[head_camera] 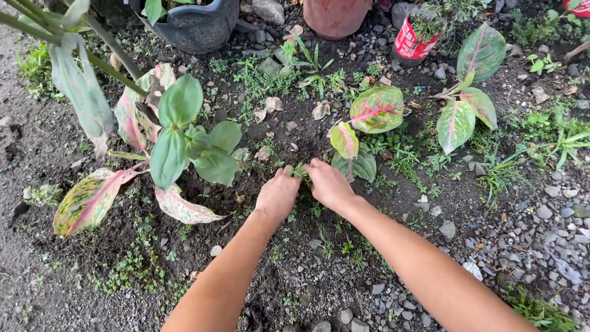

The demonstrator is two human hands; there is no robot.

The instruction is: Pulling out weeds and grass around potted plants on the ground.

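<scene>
Weeding in hand. Both hands meet on a small green weed (299, 171) rooted in dark soil just left of the pink-veined leafy plant (369, 123). The left hand (278, 197) and right hand (329, 184) have fingers clenched around its stems. Judged step: gripping before extraction. The next move likely calls for a firm, steady pull close to the soil (295, 138).

Weed (299, 171) base hidden by fingertips (289, 174); pots (335, 15) cut off
</scene>
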